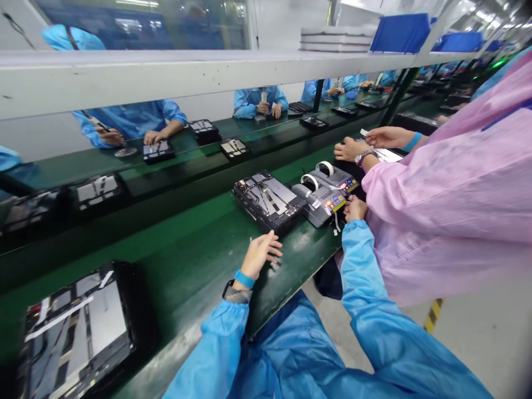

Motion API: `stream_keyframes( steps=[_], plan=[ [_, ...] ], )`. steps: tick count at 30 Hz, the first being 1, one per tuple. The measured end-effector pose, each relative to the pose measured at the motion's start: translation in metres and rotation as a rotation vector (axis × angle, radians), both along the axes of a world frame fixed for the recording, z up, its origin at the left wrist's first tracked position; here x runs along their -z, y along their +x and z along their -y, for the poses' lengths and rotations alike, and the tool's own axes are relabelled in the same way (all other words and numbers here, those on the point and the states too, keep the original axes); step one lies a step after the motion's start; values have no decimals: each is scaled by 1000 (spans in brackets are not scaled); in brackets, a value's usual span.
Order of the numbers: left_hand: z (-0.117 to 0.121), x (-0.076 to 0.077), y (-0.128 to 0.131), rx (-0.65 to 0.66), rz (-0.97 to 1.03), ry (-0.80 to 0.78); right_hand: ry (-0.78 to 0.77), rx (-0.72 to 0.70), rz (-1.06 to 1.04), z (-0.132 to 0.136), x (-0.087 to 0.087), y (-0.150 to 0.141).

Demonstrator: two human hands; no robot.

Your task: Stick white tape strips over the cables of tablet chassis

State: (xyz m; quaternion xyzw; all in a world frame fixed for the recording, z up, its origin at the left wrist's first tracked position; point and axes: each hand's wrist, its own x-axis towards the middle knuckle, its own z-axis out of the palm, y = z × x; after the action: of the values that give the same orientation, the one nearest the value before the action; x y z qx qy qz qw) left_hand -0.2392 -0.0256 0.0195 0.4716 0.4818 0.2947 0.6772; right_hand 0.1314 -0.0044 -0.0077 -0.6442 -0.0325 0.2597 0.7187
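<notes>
My left hand is over the green bench, fingers stretched and apart, with nothing in it. Just beyond its fingertips lies a stack of black trays with an opened tablet on top, its grey battery and ribbon cables showing. My right hand has its fingers pressed together at the front of the nearer grey tape dispenser; what they hold, if anything, I cannot make out. A thin white strip hangs from that dispenser's front edge. A second tape dispenser stands right behind it.
Another stack with an opened tablet, bearing white strips, sits at the left on the green bench. To my right a co-worker in a pink smock handles a white piece. Co-workers in blue sit across the line, below a white shelf.
</notes>
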Motion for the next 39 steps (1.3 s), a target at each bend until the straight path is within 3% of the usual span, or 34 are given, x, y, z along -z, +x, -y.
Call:
stream_keyframes(
  steps=[8, 16, 39],
  plan=[
    [-19, -9, 8, -46, -111, -50, -85, 109, 8, -3, 7, -6],
    [-33, -3, 3, -54, -181, -30, -126, 108, 8, -5, 12, -3],
    [-42, -10, 2, 17, -236, -50, -157, 121, -12, -11, 18, -2]
  ],
)
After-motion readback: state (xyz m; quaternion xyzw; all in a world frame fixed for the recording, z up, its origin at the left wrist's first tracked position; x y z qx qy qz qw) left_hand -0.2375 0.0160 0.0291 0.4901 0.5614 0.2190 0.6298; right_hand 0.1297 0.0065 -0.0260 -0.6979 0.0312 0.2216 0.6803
